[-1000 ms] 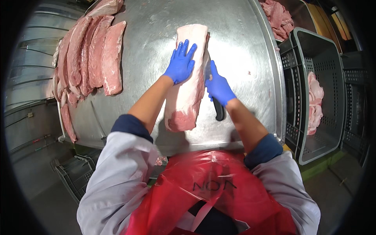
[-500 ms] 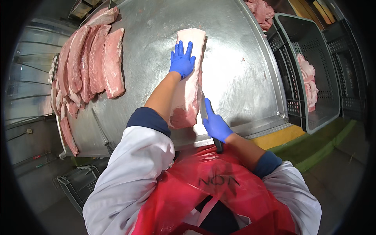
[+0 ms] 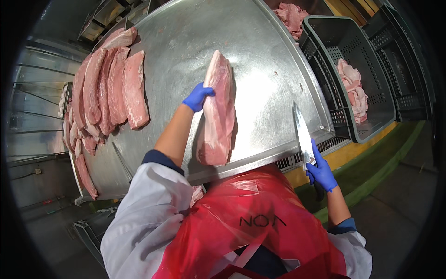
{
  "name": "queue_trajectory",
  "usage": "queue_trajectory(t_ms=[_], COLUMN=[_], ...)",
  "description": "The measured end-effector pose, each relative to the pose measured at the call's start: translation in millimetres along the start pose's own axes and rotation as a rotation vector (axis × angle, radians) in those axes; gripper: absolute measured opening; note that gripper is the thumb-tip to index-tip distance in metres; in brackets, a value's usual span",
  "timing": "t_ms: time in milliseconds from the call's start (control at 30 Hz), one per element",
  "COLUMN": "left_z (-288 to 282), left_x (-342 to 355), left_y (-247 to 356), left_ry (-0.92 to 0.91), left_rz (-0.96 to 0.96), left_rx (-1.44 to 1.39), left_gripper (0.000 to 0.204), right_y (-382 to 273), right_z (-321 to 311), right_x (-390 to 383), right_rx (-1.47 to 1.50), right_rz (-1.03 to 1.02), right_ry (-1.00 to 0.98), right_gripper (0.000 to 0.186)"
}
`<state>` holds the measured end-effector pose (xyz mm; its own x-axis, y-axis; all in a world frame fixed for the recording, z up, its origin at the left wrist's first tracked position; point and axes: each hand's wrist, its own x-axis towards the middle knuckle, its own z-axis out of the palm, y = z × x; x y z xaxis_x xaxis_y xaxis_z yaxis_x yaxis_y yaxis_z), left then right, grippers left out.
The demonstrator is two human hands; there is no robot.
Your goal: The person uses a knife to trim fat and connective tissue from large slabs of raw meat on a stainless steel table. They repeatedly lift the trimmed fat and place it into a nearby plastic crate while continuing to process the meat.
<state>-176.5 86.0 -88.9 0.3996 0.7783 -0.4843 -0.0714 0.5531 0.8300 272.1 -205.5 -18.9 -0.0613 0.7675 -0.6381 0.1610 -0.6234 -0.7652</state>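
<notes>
A long pale-pink slab of meat (image 3: 219, 109) with a whitish fat layer lies lengthwise on the metal table (image 3: 172, 60), tipped partly onto its side. At its left edge my left hand (image 3: 199, 96), in a blue glove, grips it with the thumb over the top; the other fingers are partly hidden. Off to the right, beyond the table's near edge, my right hand (image 3: 321, 173) is closed around the dark handle of a knife (image 3: 303, 135). The blade points away from me, its tip over the table and apart from the meat.
Several meat slabs (image 3: 134, 90) lie side by side on the table's left. A thin dark tool (image 3: 121, 160) rests near the left front edge. On the right, a grey crate (image 3: 376, 133) holds trimmed pieces (image 3: 353, 88), and more meat (image 3: 291, 18) is piled behind it.
My left hand has gone from flat on top of the slab to gripping its left side, and the slab has tilted. The knife has moved right, away from the meat, in my right hand.
</notes>
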Motion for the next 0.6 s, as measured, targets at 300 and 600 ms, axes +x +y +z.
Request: queue_trajectory(t_ms=[300, 600], left_z=[9.8, 94.0], left_x=[0.2, -81.3], left_y=[-57.5, -72.5], left_ry=[0.463, 0.161], left_rz=[0.457, 0.34], left_rx=[0.688, 1.684], left_gripper=[0.052, 0.018], right_y=[11.4, -41.7], right_z=[-22.0, -5.3], right_x=[32.4, 104.6], right_rx=[0.065, -0.006], right_rz=[-0.031, -0.177], right_ry=[0.086, -0.036], right_gripper=[0.088, 0.088])
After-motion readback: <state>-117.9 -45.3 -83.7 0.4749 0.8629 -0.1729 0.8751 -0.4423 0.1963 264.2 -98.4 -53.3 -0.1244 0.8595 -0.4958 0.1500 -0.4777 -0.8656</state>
